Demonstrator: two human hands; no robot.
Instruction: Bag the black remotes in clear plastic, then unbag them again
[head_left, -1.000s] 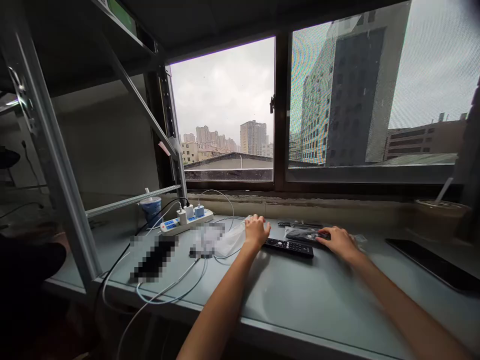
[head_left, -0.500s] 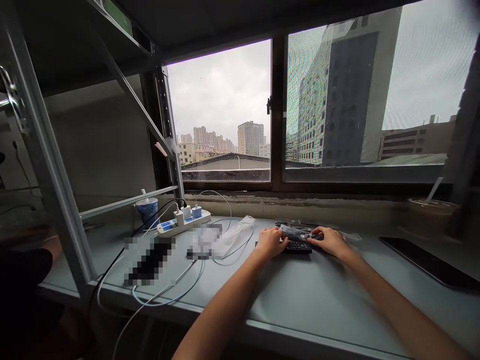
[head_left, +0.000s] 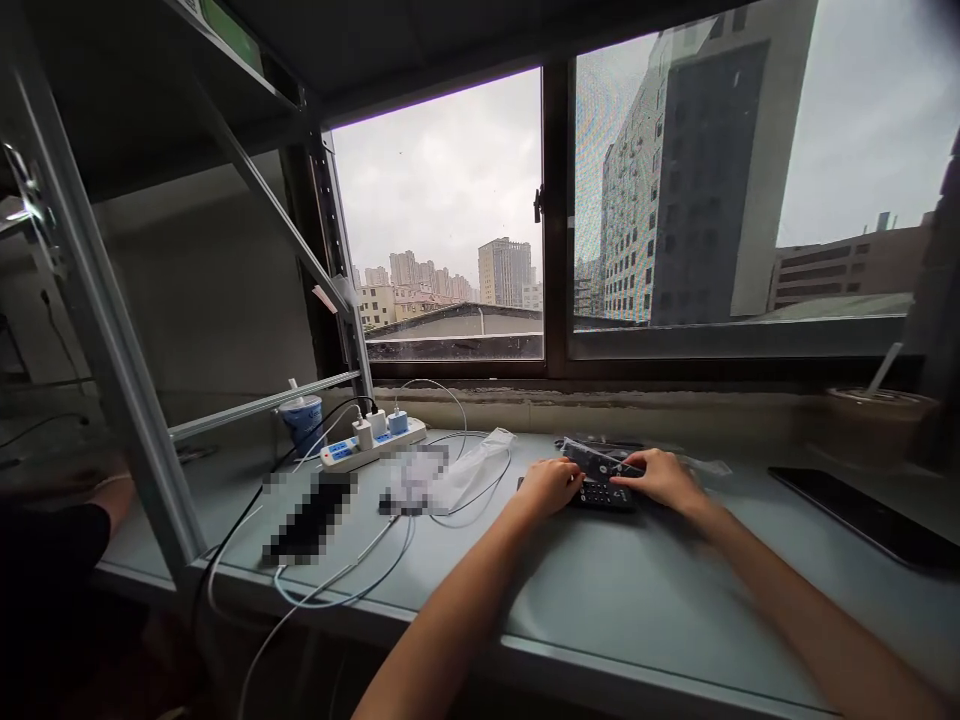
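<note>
Both my hands hold a dark remote control (head_left: pixel 602 464) that appears to be in clear plastic; a few pale buttons show on its face. My left hand (head_left: pixel 553 485) is closed at its left end, the fingertips curled against it. At the other end, my right hand (head_left: pixel 664 479) pinches it between thumb and fingers. Just below lies a second black remote control (head_left: pixel 606 496) with rows of small buttons, flat on the table and partly hidden by my left hand. Some dark items behind my hands are too covered to make out.
Left of my hands lie a clear plastic bag (head_left: pixel 480 470), looping white cables and a power strip (head_left: pixel 375 443) with plugs. A blue cup (head_left: pixel 302 425) stands behind a metal shelf post (head_left: pixel 124 330). On the right are a black tablet (head_left: pixel 862 515) and a drink cup (head_left: pixel 877 425). Someone's arm (head_left: pixel 116 500) shows far left.
The held remote control has tilted, so more of its button face shows. Both hands stay on it. The whole view has shifted slightly.
</note>
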